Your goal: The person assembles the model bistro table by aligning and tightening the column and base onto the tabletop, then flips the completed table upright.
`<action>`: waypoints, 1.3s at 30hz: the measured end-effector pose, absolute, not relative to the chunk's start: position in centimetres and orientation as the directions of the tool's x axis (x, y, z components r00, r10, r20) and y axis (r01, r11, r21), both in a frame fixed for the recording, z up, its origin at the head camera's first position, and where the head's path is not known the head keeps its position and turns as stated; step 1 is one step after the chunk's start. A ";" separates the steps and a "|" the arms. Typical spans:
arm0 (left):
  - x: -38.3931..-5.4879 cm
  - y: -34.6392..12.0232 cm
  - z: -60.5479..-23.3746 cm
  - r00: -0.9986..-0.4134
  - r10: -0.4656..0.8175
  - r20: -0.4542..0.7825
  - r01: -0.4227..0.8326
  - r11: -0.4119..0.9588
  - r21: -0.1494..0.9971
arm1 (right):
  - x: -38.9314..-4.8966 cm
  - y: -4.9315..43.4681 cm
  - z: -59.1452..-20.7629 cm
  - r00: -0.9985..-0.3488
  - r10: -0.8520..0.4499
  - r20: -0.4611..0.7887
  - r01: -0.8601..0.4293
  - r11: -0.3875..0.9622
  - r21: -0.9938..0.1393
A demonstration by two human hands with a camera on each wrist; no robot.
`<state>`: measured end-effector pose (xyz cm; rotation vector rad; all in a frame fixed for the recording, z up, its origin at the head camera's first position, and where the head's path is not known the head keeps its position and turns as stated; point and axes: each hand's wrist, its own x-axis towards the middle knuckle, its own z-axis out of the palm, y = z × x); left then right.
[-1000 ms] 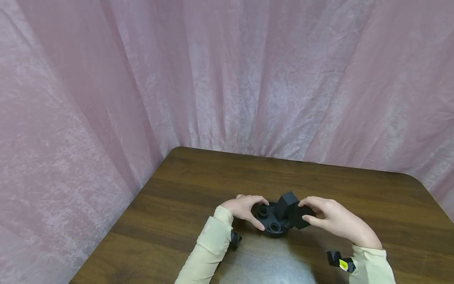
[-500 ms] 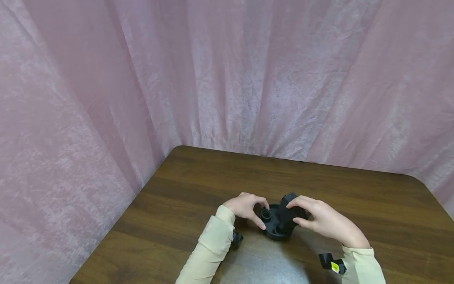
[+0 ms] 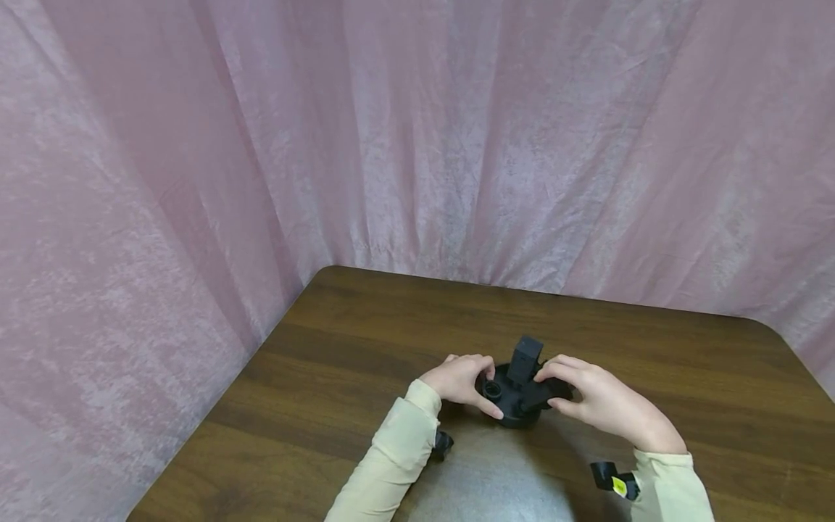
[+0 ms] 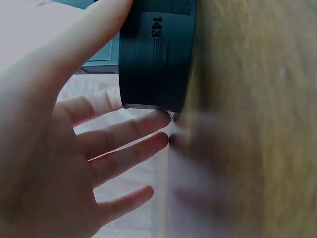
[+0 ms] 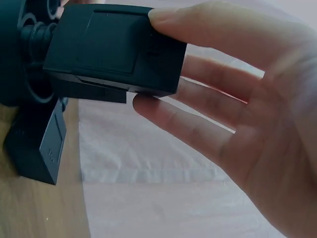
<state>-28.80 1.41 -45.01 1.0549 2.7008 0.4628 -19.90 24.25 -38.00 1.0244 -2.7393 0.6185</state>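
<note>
A black round base (image 3: pixel 518 420) stands on the table, with a raised ring socket (image 3: pixel 492 390) on its top. My left hand (image 3: pixel 459 380) grips its left side, thumb at the near rim and index finger at the far rim; the other fingers extend loosely in the left wrist view. Raised digits mark the base's side wall (image 4: pixel 156 59). My right hand (image 3: pixel 600 399) pinches a black rectangular block (image 5: pixel 114 49) between thumb and fingers. The block's ribbed round end (image 5: pixel 37 42) meets the base's socket. Another black block (image 3: pixel 525 359) sticks up from the base's far side.
The wooden table (image 3: pixel 313 406) ends at a rounded far edge. Pink curtains (image 3: pixel 417 145) hang behind it and along the left. Small black wrist devices (image 3: pixel 615 480) sit at both sleeves.
My right hand has moved left, bringing its block from the base's right edge onto the base. The base has turned slightly and shifted, and my left hand has moved a little right with it.
</note>
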 end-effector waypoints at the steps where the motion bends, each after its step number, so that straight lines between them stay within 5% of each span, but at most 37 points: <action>1: -28.8 1.5 -45.1 -0.725 0.685 -0.078 0.621 0.698 0.356 | -19.9 24.3 -38.0 -0.758 -0.591 0.276 -0.652 0.685 -0.325; 20: -28.6 1.5 -45.3 -0.724 0.680 -0.119 0.612 0.712 0.343 | -19.3 24.2 -37.5 -0.759 -0.639 0.123 -0.633 0.682 -0.366; 31: -28.7 1.5 -45.2 -0.721 0.679 -0.133 0.599 0.709 0.373 | -19.6 24.1 -37.7 -0.778 -0.619 0.113 -0.613 0.705 -0.356; 39: -28.5 1.7 -45.0 -0.720 0.681 -0.133 0.597 0.705 0.383 | -20.4 23.8 -38.5 -0.736 -0.639 0.225 -0.675 0.664 -0.322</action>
